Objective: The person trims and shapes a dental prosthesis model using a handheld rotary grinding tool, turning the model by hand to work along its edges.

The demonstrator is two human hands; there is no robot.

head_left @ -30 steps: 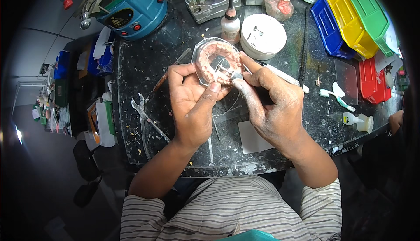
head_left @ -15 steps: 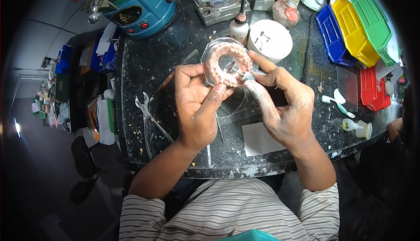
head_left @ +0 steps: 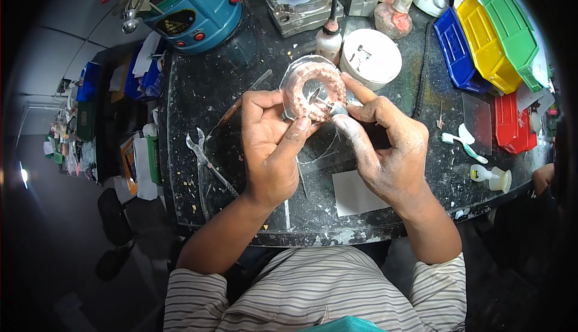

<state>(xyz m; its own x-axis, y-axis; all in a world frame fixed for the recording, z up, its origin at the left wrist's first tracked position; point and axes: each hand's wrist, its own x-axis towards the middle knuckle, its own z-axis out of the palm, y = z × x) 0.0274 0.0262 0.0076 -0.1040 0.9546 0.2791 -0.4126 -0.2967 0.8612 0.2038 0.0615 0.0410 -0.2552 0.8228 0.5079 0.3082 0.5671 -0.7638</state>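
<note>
My left hand [head_left: 280,133] is closed on a pinkish horseshoe-shaped dental piece [head_left: 296,88] with a clear rim, held up above the dark bench [head_left: 223,67]. My right hand [head_left: 355,118] pinches at the lower right of the piece, its thumb dusted white and its fingers curled. A small shiny metal part [head_left: 315,94] shows inside the arch; what exactly is between the right fingertips is hard to make out. Below lie a white card [head_left: 355,202] and thin wires. A wrench-like tool [head_left: 198,145] lies to the left. A white tub [head_left: 376,52] stands beyond.
A blue pot [head_left: 205,18], metal flasks [head_left: 283,12] and a bottle [head_left: 328,46] stand at the back. Coloured bins [head_left: 487,37] fill the right, near a toothbrush [head_left: 466,142] and small container [head_left: 500,180]. Another person's arm [head_left: 543,178] shows at the right edge. A black chair [head_left: 111,217] stands left.
The piece and both hands sit slightly farther right in the picture, as does much of the scene. The piece has turned and tilted a little between my fingers, both hands still on it.
</note>
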